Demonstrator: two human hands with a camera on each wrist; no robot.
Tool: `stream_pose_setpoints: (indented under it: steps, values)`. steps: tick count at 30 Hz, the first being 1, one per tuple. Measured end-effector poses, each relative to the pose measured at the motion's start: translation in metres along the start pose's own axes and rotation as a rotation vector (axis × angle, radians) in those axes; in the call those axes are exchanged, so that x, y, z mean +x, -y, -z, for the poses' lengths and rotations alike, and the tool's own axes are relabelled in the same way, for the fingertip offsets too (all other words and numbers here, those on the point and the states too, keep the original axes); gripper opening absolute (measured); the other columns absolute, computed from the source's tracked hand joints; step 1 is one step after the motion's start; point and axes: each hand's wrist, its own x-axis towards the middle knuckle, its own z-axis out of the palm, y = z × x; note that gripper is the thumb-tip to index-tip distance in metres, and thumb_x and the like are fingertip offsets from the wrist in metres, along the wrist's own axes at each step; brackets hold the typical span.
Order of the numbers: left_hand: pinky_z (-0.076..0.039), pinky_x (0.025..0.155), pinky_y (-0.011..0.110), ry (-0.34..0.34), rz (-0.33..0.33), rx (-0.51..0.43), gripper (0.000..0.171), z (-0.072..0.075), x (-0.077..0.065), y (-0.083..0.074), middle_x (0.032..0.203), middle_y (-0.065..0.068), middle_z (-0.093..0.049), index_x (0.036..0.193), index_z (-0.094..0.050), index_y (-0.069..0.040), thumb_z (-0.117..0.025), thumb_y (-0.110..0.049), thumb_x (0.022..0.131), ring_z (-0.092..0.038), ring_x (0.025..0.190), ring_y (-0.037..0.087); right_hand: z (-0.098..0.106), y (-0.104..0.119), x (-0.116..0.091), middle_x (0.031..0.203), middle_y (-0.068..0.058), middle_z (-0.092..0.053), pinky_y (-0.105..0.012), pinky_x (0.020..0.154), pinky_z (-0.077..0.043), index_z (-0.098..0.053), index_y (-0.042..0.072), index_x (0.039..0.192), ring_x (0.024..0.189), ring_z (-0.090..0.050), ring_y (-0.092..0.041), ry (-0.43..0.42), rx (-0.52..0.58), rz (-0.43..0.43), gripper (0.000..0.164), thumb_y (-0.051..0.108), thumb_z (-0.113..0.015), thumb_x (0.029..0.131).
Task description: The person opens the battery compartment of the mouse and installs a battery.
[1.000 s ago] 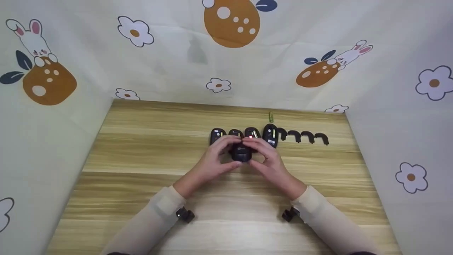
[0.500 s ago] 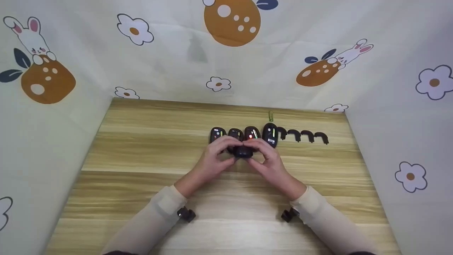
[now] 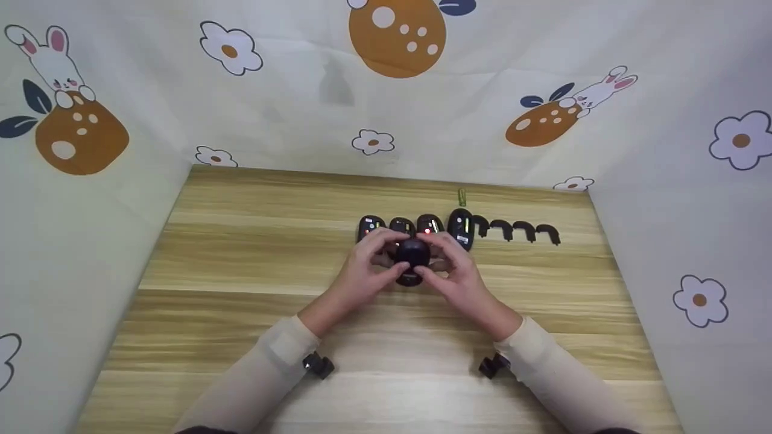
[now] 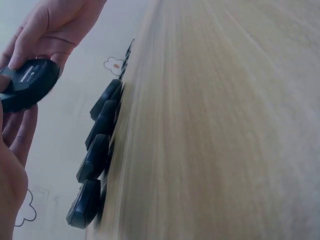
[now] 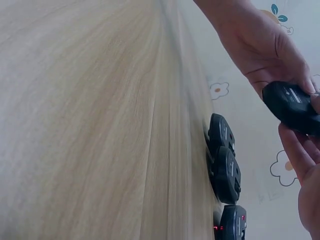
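A black computer mouse (image 3: 412, 252) is held in both hands, above the wooden table. My left hand (image 3: 368, 263) grips its left side and my right hand (image 3: 459, 263) its right side, thumbs on the near face and fingers curled behind. Pale printing shows on the mouse (image 4: 30, 75) in the left wrist view. In the right wrist view a hand's fingers wrap the same mouse (image 5: 292, 106). Behind the hands, several black mice lie upside down in a row, among them a leftmost mouse (image 3: 371, 226) and a rightmost mouse (image 3: 461, 229).
A green battery (image 3: 462, 197) lies behind the rightmost mouse. To the right stretches a row of several curved black pieces, the last curved piece (image 3: 548, 232) farthest right. A red light glows on one mouse (image 3: 429, 225). Patterned cloth walls (image 3: 271, 114) border the table.
The held mouse has tilted between my hands, first away and then back, showing a different face. Both thumbs have shifted from its near edge up onto its face. The mice in the row stay put.
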Motion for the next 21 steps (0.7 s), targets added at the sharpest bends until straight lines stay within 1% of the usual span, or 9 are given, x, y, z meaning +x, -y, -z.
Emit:
stream_pose_setpoints:
  steps: [4, 6, 9, 12, 15, 18, 21]
  values:
    - [-0.068, 0.079, 0.037, -0.010, 0.011, 0.026, 0.046, 0.0005, -0.0004, 0.0012, 0.140, 0.004, -0.064, 0.141, -0.071, -0.014, -0.087, -0.015, 0.098, -0.067, 0.115, 0.021, 0.0002, -0.0010, 0.0004, 0.135, -0.017, -0.059, -0.041, 0.083, -0.069, -0.060, 0.002, 0.153, 0.115, -0.072, -0.029, 0.020, 0.020, -0.048, 0.059, -0.006, -0.079, 0.098]
    - [-0.068, 0.076, 0.039, -0.004, 0.022, 0.030, 0.046, 0.0006, -0.0009, 0.0021, 0.141, 0.002, -0.064, 0.140, -0.071, -0.015, -0.087, -0.016, 0.097, -0.066, 0.116, 0.021, -0.0001, -0.0007, 0.0007, 0.136, -0.018, -0.058, -0.042, 0.083, -0.069, -0.061, 0.001, 0.152, 0.115, -0.071, -0.029, 0.027, 0.039, -0.070, 0.058, -0.007, -0.079, 0.097]
    - [-0.067, 0.077, 0.043, 0.012, 0.042, 0.026, 0.048, 0.0009, -0.0003, 0.0035, 0.140, 0.001, -0.064, 0.140, -0.071, -0.016, -0.088, -0.015, 0.096, -0.066, 0.115, 0.022, -0.0002, -0.0007, 0.0015, 0.135, -0.019, -0.055, -0.044, 0.083, -0.069, -0.061, -0.001, 0.149, 0.116, -0.070, -0.029, 0.034, 0.071, -0.099, 0.057, -0.008, -0.079, 0.096]
    - [-0.067, 0.079, 0.046, 0.034, 0.075, -0.009, 0.048, 0.0014, 0.0002, 0.0037, 0.137, 0.004, -0.065, 0.140, -0.070, -0.014, -0.087, -0.009, 0.094, -0.067, 0.112, 0.025, -0.0004, -0.0002, 0.0020, 0.135, -0.022, -0.053, -0.044, 0.084, -0.069, -0.059, -0.003, 0.148, 0.120, -0.069, -0.030, 0.045, 0.108, -0.127, 0.057, -0.010, -0.079, 0.095]
    - [-0.067, 0.079, 0.048, 0.056, 0.115, -0.051, 0.048, 0.0015, 0.0006, 0.0031, 0.135, 0.007, -0.064, 0.139, -0.069, -0.010, -0.086, -0.005, 0.094, -0.069, 0.109, 0.027, -0.0003, 0.0005, 0.0023, 0.137, -0.022, -0.052, -0.044, 0.086, -0.069, -0.058, -0.004, 0.147, 0.125, -0.067, -0.032, 0.058, 0.138, -0.159, 0.056, -0.010, -0.078, 0.095]
    - [-0.067, 0.078, 0.051, 0.072, 0.148, -0.089, 0.047, 0.0013, 0.0007, 0.0025, 0.135, 0.010, -0.063, 0.138, -0.068, -0.007, -0.085, -0.003, 0.094, -0.069, 0.107, 0.027, -0.0003, 0.0010, 0.0023, 0.140, -0.022, -0.052, -0.043, 0.086, -0.069, -0.057, -0.003, 0.146, 0.128, -0.066, -0.033, 0.068, 0.153, -0.182, 0.056, -0.010, -0.078, 0.095]
    - [-0.067, 0.078, 0.052, 0.077, 0.165, -0.108, 0.047, 0.0008, 0.0008, 0.0021, 0.135, 0.010, -0.063, 0.138, -0.067, -0.005, -0.084, -0.001, 0.094, -0.069, 0.106, 0.024, -0.0003, 0.0021, 0.0023, 0.140, -0.021, -0.053, -0.043, 0.084, -0.069, -0.058, -0.002, 0.145, 0.128, -0.066, -0.034, 0.072, 0.154, -0.199, 0.055, -0.009, -0.078, 0.095]
